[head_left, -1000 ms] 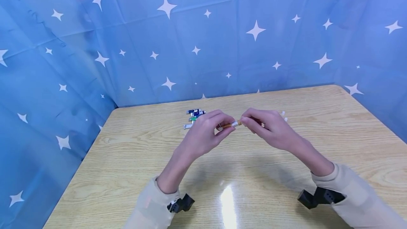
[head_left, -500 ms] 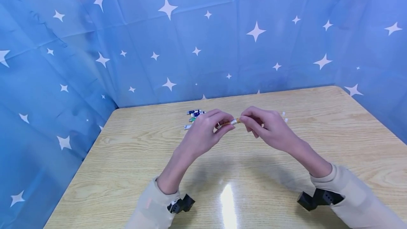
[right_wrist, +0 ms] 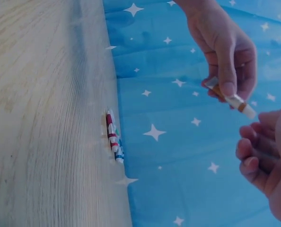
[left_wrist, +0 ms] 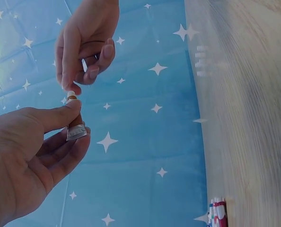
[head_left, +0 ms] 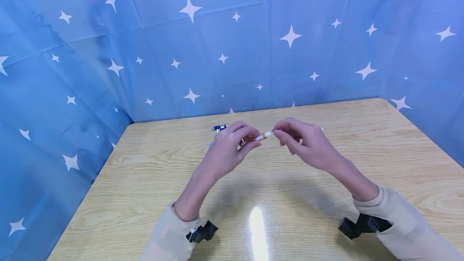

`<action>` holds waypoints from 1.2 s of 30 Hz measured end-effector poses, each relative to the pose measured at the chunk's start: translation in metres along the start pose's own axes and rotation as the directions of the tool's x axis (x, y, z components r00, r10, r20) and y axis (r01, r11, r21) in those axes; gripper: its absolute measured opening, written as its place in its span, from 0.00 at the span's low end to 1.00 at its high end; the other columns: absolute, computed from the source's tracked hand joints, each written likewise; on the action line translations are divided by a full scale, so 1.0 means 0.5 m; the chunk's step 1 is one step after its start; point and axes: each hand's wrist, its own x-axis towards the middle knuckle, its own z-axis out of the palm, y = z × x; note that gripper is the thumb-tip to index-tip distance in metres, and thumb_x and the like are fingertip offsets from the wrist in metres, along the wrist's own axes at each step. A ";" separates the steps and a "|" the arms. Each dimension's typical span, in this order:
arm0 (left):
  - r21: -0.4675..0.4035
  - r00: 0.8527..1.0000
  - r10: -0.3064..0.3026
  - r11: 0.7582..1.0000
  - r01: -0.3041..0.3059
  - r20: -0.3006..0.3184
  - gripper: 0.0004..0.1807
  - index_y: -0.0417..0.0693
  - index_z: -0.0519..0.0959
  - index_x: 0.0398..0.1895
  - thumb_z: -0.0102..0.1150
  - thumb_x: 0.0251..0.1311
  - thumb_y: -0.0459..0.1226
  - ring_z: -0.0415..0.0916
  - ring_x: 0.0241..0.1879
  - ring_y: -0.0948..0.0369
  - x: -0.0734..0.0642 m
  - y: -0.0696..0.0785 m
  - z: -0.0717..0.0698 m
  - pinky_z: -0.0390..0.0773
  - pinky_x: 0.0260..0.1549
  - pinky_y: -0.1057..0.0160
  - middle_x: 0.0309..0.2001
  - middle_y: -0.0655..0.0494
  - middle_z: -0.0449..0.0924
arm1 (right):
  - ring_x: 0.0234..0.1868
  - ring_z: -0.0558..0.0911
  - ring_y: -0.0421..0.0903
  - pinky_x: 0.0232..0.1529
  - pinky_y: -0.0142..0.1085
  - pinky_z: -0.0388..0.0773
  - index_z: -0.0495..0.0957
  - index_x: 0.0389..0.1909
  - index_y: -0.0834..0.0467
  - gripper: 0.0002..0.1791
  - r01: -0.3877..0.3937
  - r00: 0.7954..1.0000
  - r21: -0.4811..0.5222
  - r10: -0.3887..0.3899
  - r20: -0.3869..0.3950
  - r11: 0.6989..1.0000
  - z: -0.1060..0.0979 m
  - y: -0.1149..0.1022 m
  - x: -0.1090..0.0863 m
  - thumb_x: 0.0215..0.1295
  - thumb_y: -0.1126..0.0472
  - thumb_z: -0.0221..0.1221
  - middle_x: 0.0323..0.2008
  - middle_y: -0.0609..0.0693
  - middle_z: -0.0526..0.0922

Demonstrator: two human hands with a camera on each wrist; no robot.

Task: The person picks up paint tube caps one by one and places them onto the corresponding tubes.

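My left hand (head_left: 230, 142) grips a small paint tube (head_left: 258, 137) between thumb and fingers, up above the table. The tube is white and orange-brown with a flat crimped end (left_wrist: 76, 132), and its white tip (right_wrist: 248, 111) points at my right hand (head_left: 308, 142). Thumb and index finger of the right hand pinch right at that tip, where a white cap is mostly hidden by the fingertips. In the right wrist view, the other fingers of the right hand (right_wrist: 277, 165) are loosely curled.
Several more paint tubes (head_left: 219, 127) lie in a group beyond my left hand, partly hidden by it. Several small white caps (left_wrist: 201, 61) lie on the wooden table (head_left: 145, 180), past the right hand. A blue curtain with white stars (head_left: 253, 43) hangs behind the table.
The left hand has drawn slightly left with the tube, and more of its white tip shows beyond the orange band. The right hand has risen a little.
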 end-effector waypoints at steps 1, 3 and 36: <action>0.001 1.000 -0.012 1.000 0.012 0.003 0.07 0.41 0.83 0.41 0.69 0.62 0.31 0.78 0.34 0.62 -0.002 -0.002 -0.001 0.78 0.35 0.73 0.39 0.53 0.79 | 0.17 0.70 0.37 0.17 0.30 0.67 0.81 0.44 0.50 0.10 -0.003 1.000 0.001 0.003 0.000 1.000 0.000 0.001 0.000 0.72 0.69 0.59 0.25 0.39 0.75; 0.001 0.999 -0.033 0.999 0.033 0.008 0.06 0.41 0.84 0.41 0.69 0.62 0.31 0.78 0.35 0.62 -0.005 -0.005 -0.004 0.78 0.35 0.73 0.39 0.53 0.79 | 0.17 0.70 0.37 0.17 0.30 0.67 0.81 0.44 0.51 0.10 -0.005 1.000 0.002 0.005 0.001 1.000 -0.001 0.002 0.000 0.72 0.69 0.59 0.25 0.39 0.75; 0.190 0.949 -0.264 0.954 0.231 0.174 0.04 0.42 0.87 0.34 0.72 0.58 0.33 0.76 0.28 0.64 -0.056 -0.087 -0.004 0.76 0.29 0.69 0.30 0.56 0.84 | 0.18 0.70 0.37 0.20 0.30 0.68 0.79 0.45 0.53 0.08 -0.050 0.995 -0.062 0.054 0.078 0.997 -0.025 0.034 -0.032 0.72 0.68 0.58 0.25 0.39 0.74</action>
